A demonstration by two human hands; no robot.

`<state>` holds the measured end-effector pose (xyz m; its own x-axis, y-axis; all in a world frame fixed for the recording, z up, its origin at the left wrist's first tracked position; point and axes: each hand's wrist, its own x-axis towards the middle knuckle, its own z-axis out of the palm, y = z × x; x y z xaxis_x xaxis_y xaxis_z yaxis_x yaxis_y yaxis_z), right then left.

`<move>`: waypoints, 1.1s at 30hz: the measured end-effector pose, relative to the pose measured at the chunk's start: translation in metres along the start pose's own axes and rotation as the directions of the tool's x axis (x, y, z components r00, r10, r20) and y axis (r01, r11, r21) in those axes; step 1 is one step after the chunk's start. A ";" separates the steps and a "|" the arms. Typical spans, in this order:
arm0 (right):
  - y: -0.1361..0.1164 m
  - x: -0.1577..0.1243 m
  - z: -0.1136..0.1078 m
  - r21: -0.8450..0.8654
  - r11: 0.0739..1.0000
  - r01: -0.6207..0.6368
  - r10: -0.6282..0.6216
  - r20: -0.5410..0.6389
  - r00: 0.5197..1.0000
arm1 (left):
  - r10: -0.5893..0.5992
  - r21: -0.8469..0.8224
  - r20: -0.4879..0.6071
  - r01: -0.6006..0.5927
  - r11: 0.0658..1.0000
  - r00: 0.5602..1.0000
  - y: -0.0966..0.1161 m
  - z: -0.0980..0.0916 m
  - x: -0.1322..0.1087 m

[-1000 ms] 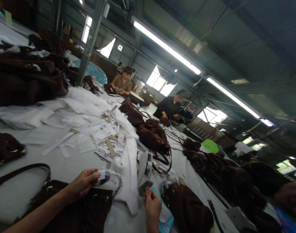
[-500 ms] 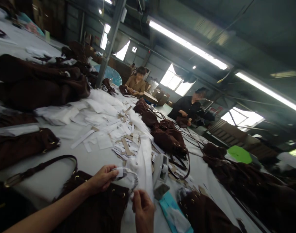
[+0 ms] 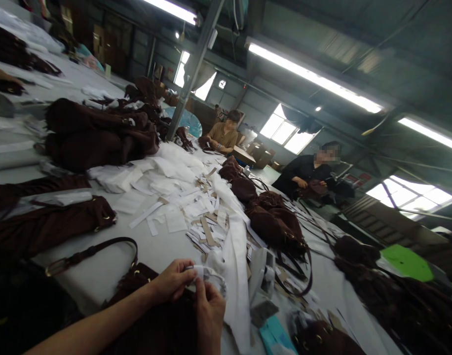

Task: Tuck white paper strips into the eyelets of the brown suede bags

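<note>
No legible text anywhere. Red placards (image 3: 364, 177) on far wall, 3 o'clock: too small to read. White tab (image 3: 199, 270), 7 o'clock, and light-blue packet (image 3: 275, 336), 5 o'clock: nothing readable on either.

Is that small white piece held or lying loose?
Held: the left hand pinches the white piece; the right hand is at its lower edge.

Single head-worn view, wide, facing forward and down over the table (image 3: 157, 246). Hands (image 3: 210, 308) very near, low and slightly left of centre; table runs off beyond them, windows (image 3: 280, 124) and ceiling lights (image 3: 315, 77) farther out, above them. Camera rolled: room slopes down rightward.
</note>
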<state>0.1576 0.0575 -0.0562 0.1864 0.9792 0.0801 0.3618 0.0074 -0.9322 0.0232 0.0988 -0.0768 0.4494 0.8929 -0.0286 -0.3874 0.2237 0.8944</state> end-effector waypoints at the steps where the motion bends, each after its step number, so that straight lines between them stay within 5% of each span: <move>1: 0.002 0.001 0.001 0.009 1.000 -0.026 0.026 -0.001 1.000 | -0.009 0.000 0.000 0.009 1.000 1.000 0.001 0.000 0.000; 18: -0.001 0.010 0.020 0.199 0.972 -0.122 0.114 0.050 0.992 | -0.055 -0.227 -0.035 0.046 0.973 0.998 0.001 -0.007 0.003; 27: -0.002 0.006 0.023 0.306 0.930 -0.205 0.229 -0.045 0.972 | -0.034 -0.323 0.022 0.039 0.946 0.999 0.002 -0.007 0.001; 31: -0.003 0.008 0.025 0.183 0.964 -0.194 0.216 -0.108 0.970 | -0.046 -0.346 0.036 0.056 0.937 0.998 0.002 -0.009 0.001; 33: -0.002 0.009 0.026 0.027 0.994 -0.104 0.107 -0.161 0.981 | -0.058 -0.354 0.037 0.067 0.933 0.998 0.002 -0.010 0.002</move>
<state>0.1352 0.0716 -0.0631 0.3688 0.9289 0.0353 0.3154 -0.0893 -0.9447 0.0153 0.1048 -0.0799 0.5000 0.8637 -0.0637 -0.6161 0.4065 0.6747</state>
